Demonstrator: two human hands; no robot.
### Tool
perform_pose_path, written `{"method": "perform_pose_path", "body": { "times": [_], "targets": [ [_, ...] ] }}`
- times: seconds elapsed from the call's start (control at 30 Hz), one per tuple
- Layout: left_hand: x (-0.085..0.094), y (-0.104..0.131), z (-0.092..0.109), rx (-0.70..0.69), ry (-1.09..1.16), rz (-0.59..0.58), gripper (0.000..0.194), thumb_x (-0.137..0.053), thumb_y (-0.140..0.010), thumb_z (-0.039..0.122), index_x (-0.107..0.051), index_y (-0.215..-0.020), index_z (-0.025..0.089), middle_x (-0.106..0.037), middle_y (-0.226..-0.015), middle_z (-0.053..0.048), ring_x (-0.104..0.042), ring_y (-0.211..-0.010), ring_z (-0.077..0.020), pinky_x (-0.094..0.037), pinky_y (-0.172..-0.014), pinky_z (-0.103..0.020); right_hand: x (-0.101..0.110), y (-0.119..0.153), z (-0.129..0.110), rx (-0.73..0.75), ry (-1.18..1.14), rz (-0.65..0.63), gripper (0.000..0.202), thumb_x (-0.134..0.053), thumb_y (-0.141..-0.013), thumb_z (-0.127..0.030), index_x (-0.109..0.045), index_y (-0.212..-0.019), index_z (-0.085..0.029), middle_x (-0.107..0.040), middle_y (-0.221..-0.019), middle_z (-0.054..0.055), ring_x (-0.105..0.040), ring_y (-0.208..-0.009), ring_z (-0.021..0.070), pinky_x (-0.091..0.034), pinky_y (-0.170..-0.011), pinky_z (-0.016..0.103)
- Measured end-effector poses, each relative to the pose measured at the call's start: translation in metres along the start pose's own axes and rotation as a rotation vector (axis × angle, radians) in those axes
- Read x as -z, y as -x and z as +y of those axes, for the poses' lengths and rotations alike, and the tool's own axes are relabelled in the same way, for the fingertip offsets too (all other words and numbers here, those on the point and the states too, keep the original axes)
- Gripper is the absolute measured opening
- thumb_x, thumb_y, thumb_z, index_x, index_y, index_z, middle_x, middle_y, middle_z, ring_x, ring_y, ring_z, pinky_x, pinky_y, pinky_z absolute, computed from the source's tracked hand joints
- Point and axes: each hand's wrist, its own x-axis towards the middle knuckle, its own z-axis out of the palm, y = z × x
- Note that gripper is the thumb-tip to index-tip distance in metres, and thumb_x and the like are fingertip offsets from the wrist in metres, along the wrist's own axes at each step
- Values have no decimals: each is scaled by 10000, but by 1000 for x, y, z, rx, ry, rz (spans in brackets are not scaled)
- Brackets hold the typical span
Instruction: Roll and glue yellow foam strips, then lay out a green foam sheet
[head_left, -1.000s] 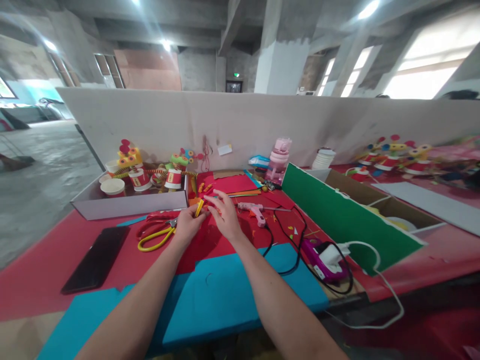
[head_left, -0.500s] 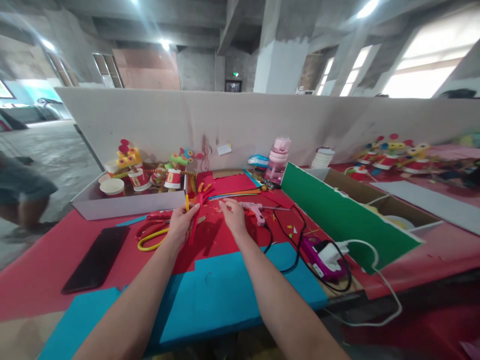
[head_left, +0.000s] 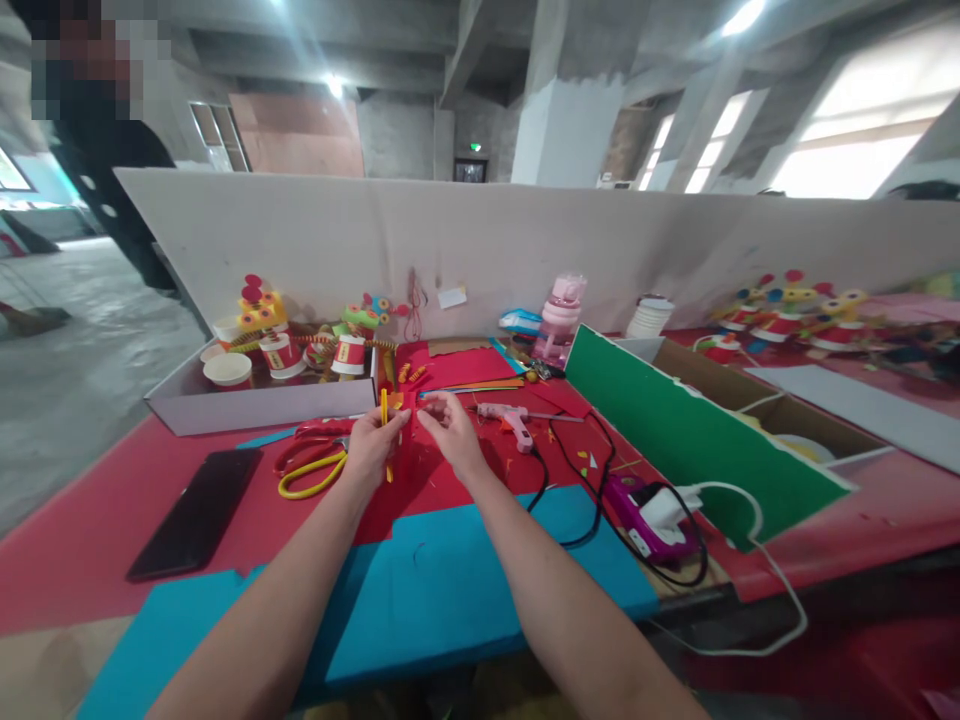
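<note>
My left hand [head_left: 371, 445] is closed around a narrow yellow paper strip [head_left: 385, 402], which stands upright and sticks out above and below the fingers. Red paper also shows beside those fingertips, but it blends into the red table covering. My right hand [head_left: 452, 430] is just to the right, thumb and fingers drawn together close to the left fingertips; whatever they pinch is too small to make out. Left of my left hand lie scissors with yellow handles [head_left: 311, 480] and a red-handled tool [head_left: 307, 440]. A pink glue gun [head_left: 514, 422] rests right of my right hand.
Blue sheets [head_left: 480, 580] cover the near edge. A black phone [head_left: 196, 515] lies left. Cup figures stand in a white box [head_left: 262, 412] at back left. A green-sided box [head_left: 690, 435] and a purple power strip [head_left: 649, 520] with cords occupy the right.
Both hands have drawn closer together, the right one moving left. The yellow strip shows more of its length, and the red strip has shifted behind the fingers. A person has appeared at far left.
</note>
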Motion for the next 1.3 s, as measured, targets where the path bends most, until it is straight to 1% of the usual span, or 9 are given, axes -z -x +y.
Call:
{"method": "perform_pose_path", "body": {
  "times": [0.1, 0.2, 0.53, 0.67, 0.77, 0.93, 1.1, 1.17, 1.3],
  "targets": [
    [1, 0, 1, -20, -59, 21, 362, -794, -579, 393, -523, -678, 174, -350, -390, 106, -270, -323, -40, -160, -352, -190, 6, 0, -10, 161, 153, 7, 163, -586, -825, -341, -657, -903, -217, -643, -927, 40, -603, -879, 168, -474, -835, 299],
    [0, 1, 1, -57, -125, 10, 345, -780, -592, 407, -543, -664, 167, -359, -391, 98, -280, -337, -43, -170, -368, -191, 7, 2, -14, 229, 254, -10, 165, -594, -831, -340, -693, -915, -238, -640, -959, 48, -594, -864, 173, -472, -826, 304],
    [-1, 0, -1, -215, -395, 2, 323, -749, -619, 417, -559, -601, 157, -431, -452, 70, -334, -423, -61, -252, -440, -199, 5, -2, 0, 188, 291, -20, 138, -528, -827, -275, -567, -715, -205, -573, -750, 7, -543, -750, 161, -430, -712, 276],
    [-2, 0, -1, -264, -489, -13, 301, -739, -628, 403, -570, -589, 157, -452, -466, 62, -364, -448, -72, -270, -461, -203, 8, -5, 7, 169, 390, 118, 136, -476, -826, -248, -524, -705, -209, -556, -753, 19, -521, -770, 175, -411, -714, 286],
    [-1, 0, -1, -246, -467, 16, 300, -734, -636, 405, -567, -593, 160, -434, -442, 68, -350, -427, -69, -259, -451, -204, 12, -7, 7, 106, 348, 201, 165, -458, -849, -290, -540, -732, -207, -580, -753, 23, -532, -766, 177, -420, -704, 281],
    [1, -2, 0, -174, -382, 62, 345, -757, -601, 440, -552, -585, 162, -414, -405, 76, -324, -393, -63, -245, -425, -202, 12, -4, -7, 214, 322, 58, 179, -505, -866, -330, -607, -787, -206, -640, -849, 39, -580, -825, 177, -445, -775, 285],
    [2, -4, -1, -170, -359, 12, 346, -767, -603, 428, -550, -589, 159, -425, -409, 71, -333, -391, -59, -237, -408, -192, 8, -2, -8, 232, 338, -53, 111, -575, -836, -314, -612, -813, -212, -632, -851, 38, -585, -821, 176, -457, -771, 290],
    [5, -4, 0, -144, -335, -25, 341, -781, -595, 412, -557, -604, 155, -428, -418, 71, -328, -388, -53, -223, -397, -187, 9, -3, -7, 199, 299, -81, 130, -602, -819, -338, -593, -786, -212, -609, -806, 24, -572, -777, 168, -461, -742, 284],
    [14, -4, 6, 47, -208, -209, 341, -811, -566, 381, -571, -656, 155, -398, -426, 87, -287, -359, -37, -182, -372, -184, 12, -3, -12, 188, 239, -187, 172, -598, -821, -371, -579, -762, -210, -588, -778, 9, -548, -746, 154, -447, -708, 273]
  ]
}}
